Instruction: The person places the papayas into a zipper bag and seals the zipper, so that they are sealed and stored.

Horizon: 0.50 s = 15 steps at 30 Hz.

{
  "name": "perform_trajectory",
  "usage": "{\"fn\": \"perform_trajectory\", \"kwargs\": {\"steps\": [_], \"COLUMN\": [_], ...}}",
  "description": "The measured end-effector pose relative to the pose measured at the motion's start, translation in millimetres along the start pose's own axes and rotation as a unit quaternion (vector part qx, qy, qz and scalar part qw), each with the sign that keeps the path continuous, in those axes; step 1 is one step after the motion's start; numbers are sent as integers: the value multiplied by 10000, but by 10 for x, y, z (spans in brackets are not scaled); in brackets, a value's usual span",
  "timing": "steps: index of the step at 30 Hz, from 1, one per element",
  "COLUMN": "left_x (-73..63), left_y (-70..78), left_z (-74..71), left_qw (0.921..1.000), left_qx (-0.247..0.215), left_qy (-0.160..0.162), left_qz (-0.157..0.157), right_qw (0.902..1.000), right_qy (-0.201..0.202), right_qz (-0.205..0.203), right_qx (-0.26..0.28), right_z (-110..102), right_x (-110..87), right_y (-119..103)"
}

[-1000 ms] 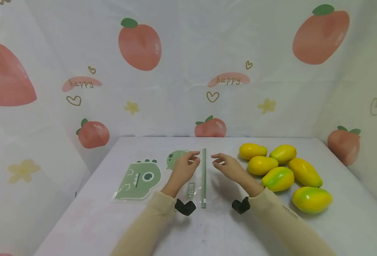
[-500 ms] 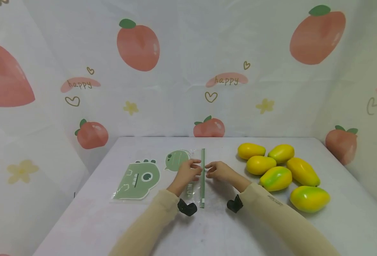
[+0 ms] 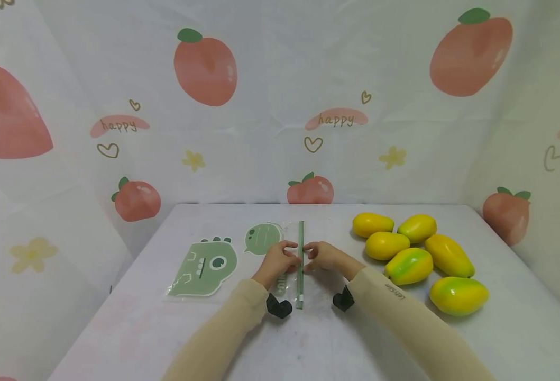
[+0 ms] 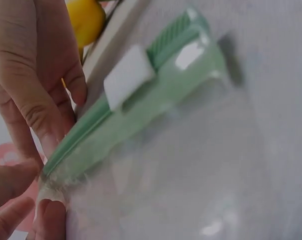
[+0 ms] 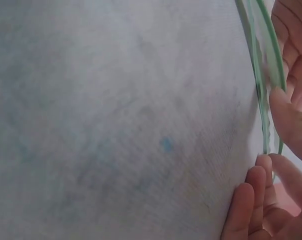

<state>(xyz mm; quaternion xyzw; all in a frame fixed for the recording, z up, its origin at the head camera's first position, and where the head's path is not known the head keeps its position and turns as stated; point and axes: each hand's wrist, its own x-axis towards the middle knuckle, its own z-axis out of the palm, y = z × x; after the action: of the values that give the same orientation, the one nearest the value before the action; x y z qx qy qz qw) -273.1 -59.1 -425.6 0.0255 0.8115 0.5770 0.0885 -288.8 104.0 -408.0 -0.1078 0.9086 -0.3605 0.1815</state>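
A clear slider zip bag (image 3: 202, 269) printed with a green one-eyed monster lies on the table, its green zip strip (image 3: 300, 296) to the right. My left hand (image 3: 276, 263) pinches the film beside the strip, near its middle. On the other side my right hand (image 3: 326, 257) has its thumb and fingers on the strip's edge. In the right wrist view, two green edges of the strip (image 5: 263, 107) stand apart between the fingers. A white slider (image 4: 129, 76) sits near the strip's close end in the left wrist view.
Several yellow-green fruits (image 3: 410, 266), shaped like mangoes or papayas, lie on the right of the white-covered table (image 3: 280, 344). A white curtain (image 3: 260, 159) printed with peaches hangs behind and at both sides. Black wrist mounts (image 3: 278, 307) show at the sleeves.
Both hands have come down and closer together onto the zip strip. The right hand has moved left from the gap beside the bag to the strip. The fruits stay put.
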Motion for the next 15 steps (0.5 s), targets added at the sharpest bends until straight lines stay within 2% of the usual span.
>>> {"fn": "perform_trajectory", "kwargs": {"steps": [6,10,15], "left_x": [32,34,68], "left_y": [-29,-30,-26], "left_z": [-8,-12,-19], "left_qw": [9987,9952,9909], "left_qx": [508,966,1309], "left_qy": [-81,-102,-236], "left_qz": [-18,91,226], "right_qw": [9997,9991,9976], "right_qy": [-25,-29,-21], "right_qz": [129,111,23], "right_qx": [-192,-411,-688], "right_z": [31,55,34], "right_x": [39,69,60], "right_y": [-1,-10,-29]}}
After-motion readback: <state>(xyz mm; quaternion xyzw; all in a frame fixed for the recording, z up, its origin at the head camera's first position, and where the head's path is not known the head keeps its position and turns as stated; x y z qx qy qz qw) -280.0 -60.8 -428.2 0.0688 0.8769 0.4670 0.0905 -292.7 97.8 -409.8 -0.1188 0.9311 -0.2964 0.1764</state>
